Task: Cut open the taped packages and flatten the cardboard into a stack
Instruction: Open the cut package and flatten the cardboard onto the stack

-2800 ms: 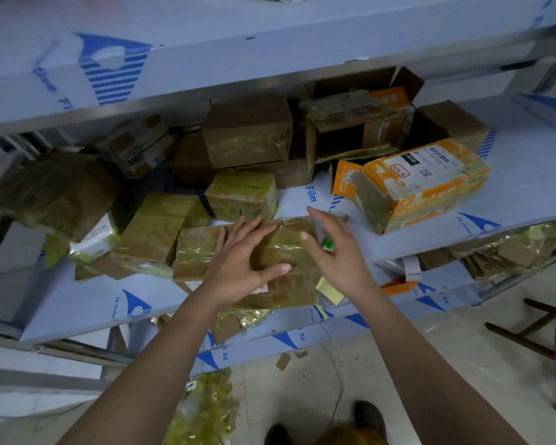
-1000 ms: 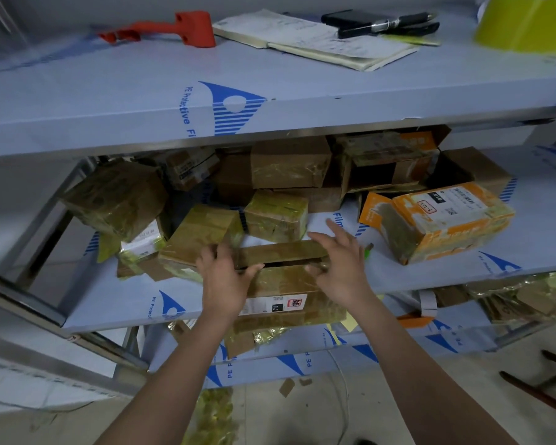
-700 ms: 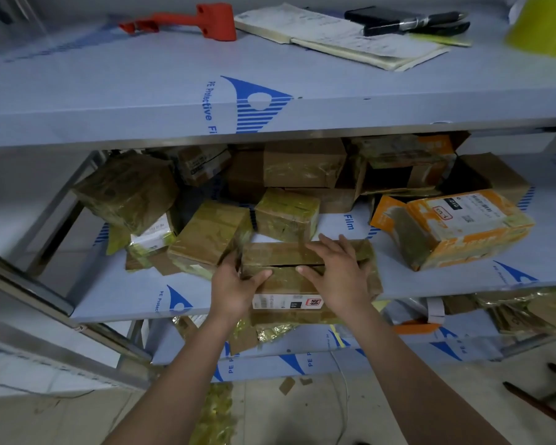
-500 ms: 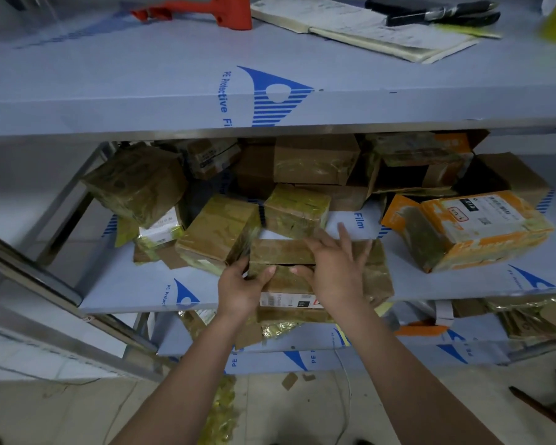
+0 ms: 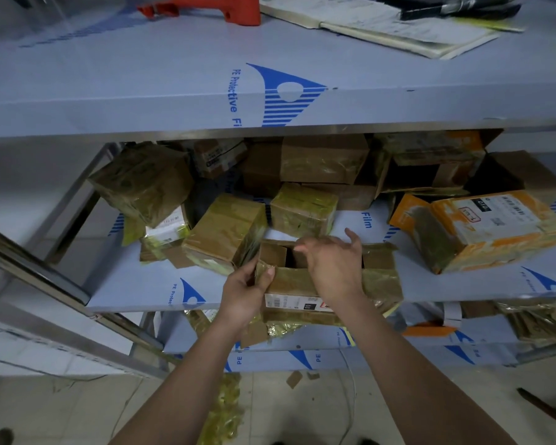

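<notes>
Metal shelving unit with that blue-printed protective film on every level, over a pale tiled floor (image 5: pixel 302 409) with bits of yellowish tape on it. Far left of the middle shelf (image 5: pixel 135 284) there's a big tape-wrapped package (image 5: pixel 142 184) tilted on its corner, then a flatter taped box (image 5: pixel 222 232) lying just beside the opened box (image 5: pixel 328 277) at the front edge. That opened box is the one being worked on: flaps up, dark inside, white label on the near face. The left hand (image 5: pixel 247 290) grips its left end, thumb curled over the taped near flap. The right hand (image 5: pixel 334 264) is over the opening with fingers bent down at the rim, looks like it's pinching a flap edge but I can't tell for sure. Behind it sits a small yellow-taped box (image 5: pixel 302 210) and more brown cartons at the back. Right side has an orange and white package (image 5: pixel 482 229). Up on the top shelf: a red tool (image 5: pixel 225 9) and an open notebook (image 5: pixel 382 24).
</notes>
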Demonstrator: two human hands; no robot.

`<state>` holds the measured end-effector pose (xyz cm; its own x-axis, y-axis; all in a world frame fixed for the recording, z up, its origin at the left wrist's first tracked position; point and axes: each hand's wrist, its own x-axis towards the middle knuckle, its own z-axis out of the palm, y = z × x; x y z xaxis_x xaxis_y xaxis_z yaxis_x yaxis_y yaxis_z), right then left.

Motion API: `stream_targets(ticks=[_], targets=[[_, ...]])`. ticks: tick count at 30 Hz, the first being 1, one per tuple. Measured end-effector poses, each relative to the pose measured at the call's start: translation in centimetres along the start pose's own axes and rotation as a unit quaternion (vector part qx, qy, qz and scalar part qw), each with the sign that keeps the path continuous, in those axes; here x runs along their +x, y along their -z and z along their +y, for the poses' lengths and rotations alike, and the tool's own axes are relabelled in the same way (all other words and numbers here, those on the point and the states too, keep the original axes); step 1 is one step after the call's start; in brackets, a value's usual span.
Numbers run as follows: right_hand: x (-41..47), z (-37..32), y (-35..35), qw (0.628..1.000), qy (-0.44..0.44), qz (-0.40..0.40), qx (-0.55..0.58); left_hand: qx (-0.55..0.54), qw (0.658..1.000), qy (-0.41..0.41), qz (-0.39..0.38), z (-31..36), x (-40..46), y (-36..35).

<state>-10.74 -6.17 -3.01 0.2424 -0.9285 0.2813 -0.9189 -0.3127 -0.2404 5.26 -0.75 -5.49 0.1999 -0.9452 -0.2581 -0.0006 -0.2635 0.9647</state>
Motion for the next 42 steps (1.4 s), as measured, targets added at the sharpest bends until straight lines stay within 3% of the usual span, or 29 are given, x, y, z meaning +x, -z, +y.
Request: stream_targets(ticks=[5,10,14,17,20,24,34,38,42], targets=[[2.2,0.5,1.6,1.0,0.007,-0.023,-0.009,-0.011,1.0,0.001,0.006,0.4,-0.3,-0.2],[2.3,2.6,2.5,0.995,0.054,-0.031,0.081,-0.011,1.0,0.011,0.017,0.9,-0.1,-0.3],[0.6,6.4,4.7,0.999,-0.032,-0.009,-0.011,-0.014,1.0,0.006,0.018,0.8,-0.3,-0.4],[-0.7,9.0,4.7,0.994,-0.038,-0.038,0.092,-0.019,0.999,0.01,0.034,0.6,-0.5,-0.7],[-1.3,9.3,4.8,0.985,-0.038,0.013,0.168,-0.033,0.998,0.019,0.045,1.0,-0.7,-1.0],[-1.6,8.3,7.1,0.981,-0.022,0.078,0.178,-0.074,0.995,0.019,0.062,2.2,-0.9,-1.0],[-1.2,6.1,11.0,0.948,0.008,0.248,0.2,-0.137,0.978,-0.094,0.129,7.8,-1.5,-2.4],[-2.5,7.1,7.9,0.953,0.038,0.219,0.205,-0.098,0.988,-0.063,0.102,6.1,-1.7,-2.1],[-5.7,8.0,4.9,0.954,0.01,0.175,0.245,-0.081,0.993,-0.013,0.084,2.2,-2.7,-1.5]])
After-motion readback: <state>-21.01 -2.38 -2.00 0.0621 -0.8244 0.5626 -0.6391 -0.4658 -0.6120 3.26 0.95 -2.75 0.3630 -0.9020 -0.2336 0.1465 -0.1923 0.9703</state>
